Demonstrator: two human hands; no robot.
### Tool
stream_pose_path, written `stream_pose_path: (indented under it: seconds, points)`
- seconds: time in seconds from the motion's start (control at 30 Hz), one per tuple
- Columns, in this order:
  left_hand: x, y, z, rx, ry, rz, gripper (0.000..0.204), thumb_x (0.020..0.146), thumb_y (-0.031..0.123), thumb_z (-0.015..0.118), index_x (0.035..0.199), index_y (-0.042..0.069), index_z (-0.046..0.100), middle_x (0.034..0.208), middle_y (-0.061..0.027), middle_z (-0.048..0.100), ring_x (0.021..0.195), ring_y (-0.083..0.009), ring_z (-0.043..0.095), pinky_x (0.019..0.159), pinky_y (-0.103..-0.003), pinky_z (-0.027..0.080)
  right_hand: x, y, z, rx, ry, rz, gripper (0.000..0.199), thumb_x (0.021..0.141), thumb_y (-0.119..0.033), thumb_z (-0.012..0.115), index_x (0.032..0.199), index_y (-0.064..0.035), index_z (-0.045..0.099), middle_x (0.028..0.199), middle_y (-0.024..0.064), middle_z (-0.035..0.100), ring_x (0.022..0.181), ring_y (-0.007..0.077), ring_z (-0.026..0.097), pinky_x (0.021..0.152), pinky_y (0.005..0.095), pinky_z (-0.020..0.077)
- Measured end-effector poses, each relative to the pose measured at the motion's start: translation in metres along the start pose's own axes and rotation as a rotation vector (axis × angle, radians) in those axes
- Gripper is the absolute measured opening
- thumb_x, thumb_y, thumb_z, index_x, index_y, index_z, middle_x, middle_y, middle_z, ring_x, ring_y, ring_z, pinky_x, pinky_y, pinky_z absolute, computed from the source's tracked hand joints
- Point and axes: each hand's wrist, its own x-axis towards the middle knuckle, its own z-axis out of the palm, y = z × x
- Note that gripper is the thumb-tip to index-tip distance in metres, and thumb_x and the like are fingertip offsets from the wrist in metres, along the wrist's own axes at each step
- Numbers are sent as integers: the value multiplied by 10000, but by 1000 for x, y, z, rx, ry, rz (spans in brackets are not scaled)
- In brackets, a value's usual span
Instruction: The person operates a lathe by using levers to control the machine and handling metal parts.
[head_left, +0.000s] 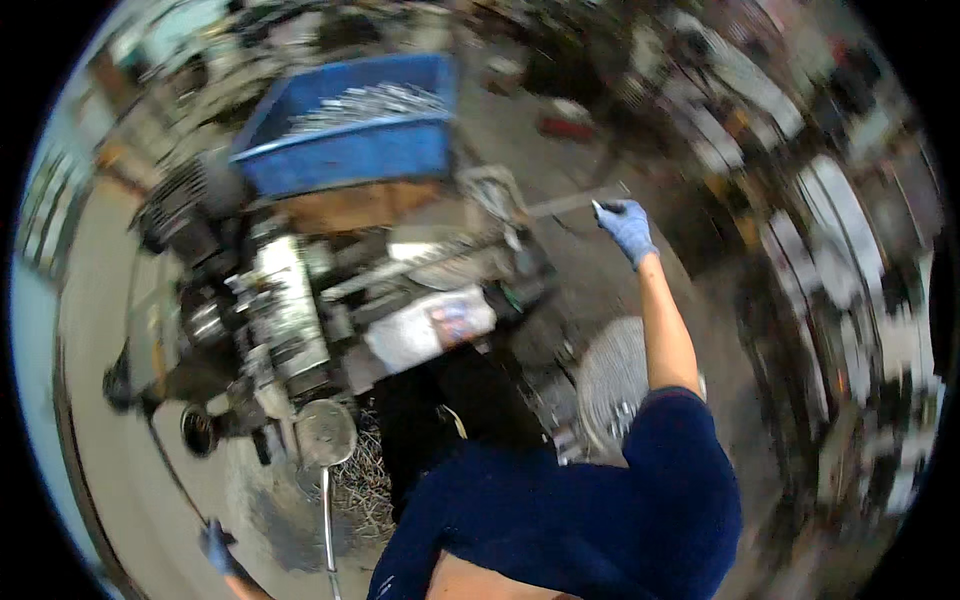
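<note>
My left hand [215, 547], in a blue-grey glove, is at the lower left, closed at the lower end of a thin dark rod [172, 468] that slants down from the machine [285, 300]. Far out to the right, my outstretched right hand [628, 232] wears a similar glove with dark fingertips. Its fingers are drawn together, and a small pale tip shows at them. Motion blur hides what, if anything, is pinched there. A pale flat strip [575, 203] lies just left of that hand, and whether they touch I cannot tell.
Behind the machine stands a blue bin [345, 155] of shiny metal pieces. A white cloth or bag [405, 335] lies on the machine's near side. Metal scraps [365, 485] and a round metal plate [326, 433] are below. A round ribbed pad [608, 375] sits beneath my right arm.
</note>
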Motion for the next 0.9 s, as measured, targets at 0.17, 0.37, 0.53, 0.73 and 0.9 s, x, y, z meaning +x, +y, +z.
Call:
stream_pose_path:
  seconds: [0.17,0.37,0.53,0.73,0.9]
  points:
    - [-26,28,-10,51,-13,-282,414,820,306,676,963,-76,610,785,-193,647,667,-286,619,684,-413,553,-125,141,-78,336,112,671,341,799,-327,687,828,11,656,642,95,614,500,161,570,468,281,455]
    - [2,44,24,117,-32,-391,326,833,267,661,888,-44,581,701,-172,600,572,-253,582,554,-356,526,-267,264,-137,293,339,1072,366,825,-369,619,861,-9,674,712,109,631,590,173,598,504,321,460]
    - [-13,32,23,148,30,-351,288,842,273,640,809,3,544,625,-132,558,498,-220,542,474,-341,479,-258,299,-114,-221,176,1083,507,743,-444,670,980,4,668,950,158,668,874,252,629,767,369,476]
    - [0,20,7,129,67,-194,285,852,281,616,715,60,500,534,-84,507,410,-180,494,377,-322,422,-214,321,-79,-428,-139,940,622,813,-523,437,1098,2,611,1187,227,551,1141,358,517,917,428,426]
    - [-16,-27,-29,175,86,-137,198,830,236,616,757,80,517,508,-30,477,411,-133,471,398,-290,391,-204,266,-71,-277,-133,907,669,745,-527,598,1093,43,598,1073,241,615,1038,352,586,843,420,471]
